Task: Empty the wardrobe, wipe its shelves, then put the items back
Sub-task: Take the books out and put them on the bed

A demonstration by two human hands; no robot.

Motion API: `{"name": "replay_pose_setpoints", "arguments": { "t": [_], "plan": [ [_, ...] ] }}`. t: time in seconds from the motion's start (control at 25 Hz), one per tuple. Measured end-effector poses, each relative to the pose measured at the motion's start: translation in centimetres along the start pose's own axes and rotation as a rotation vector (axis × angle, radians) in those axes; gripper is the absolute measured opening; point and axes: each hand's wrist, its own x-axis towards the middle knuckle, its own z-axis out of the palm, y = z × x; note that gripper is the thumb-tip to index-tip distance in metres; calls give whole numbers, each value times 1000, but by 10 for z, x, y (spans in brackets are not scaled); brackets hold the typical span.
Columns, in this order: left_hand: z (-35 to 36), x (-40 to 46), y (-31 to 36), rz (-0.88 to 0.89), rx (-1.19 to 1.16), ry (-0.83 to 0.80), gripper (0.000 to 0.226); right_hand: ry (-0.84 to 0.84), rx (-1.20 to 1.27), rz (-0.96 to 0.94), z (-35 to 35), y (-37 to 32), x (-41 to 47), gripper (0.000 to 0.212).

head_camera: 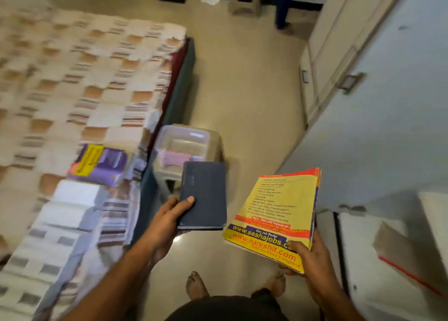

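Left hand (169, 220) grips dark blue book (203, 197) at near left corner, long axis pointing away. Right hand (309, 255) pinches yellow book (278, 214) at near corner, tilted away-right.

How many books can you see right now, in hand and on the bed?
3 clear ones: a dark blue book in the left hand, a yellow book in the right hand, and a purple book on the bed. Blurred pale items beside it may be more.

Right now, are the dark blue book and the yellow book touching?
Apart. The head view shows bare floor between the dark blue book, held by the left hand, and the yellow book, held by the right hand.
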Motion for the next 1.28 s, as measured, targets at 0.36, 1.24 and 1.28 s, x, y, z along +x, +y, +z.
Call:
{"name": "replay_pose_setpoints", "arguments": {
  "t": [0.36, 1.24, 1.28],
  "plan": [
    [-178, -22, 23, 76, -359, 348, 30, -527, -450, -295, 214, -92, 43, 48],
    [-329, 142, 95, -72, -824, 774, 44, -1227, -1090, -43, 736, -62, 380, 48],
    [-329, 149, 101, -83, -799, 787, 44, -1206, -1157, -59, 733, -58, 385, 50]
  ]
}}
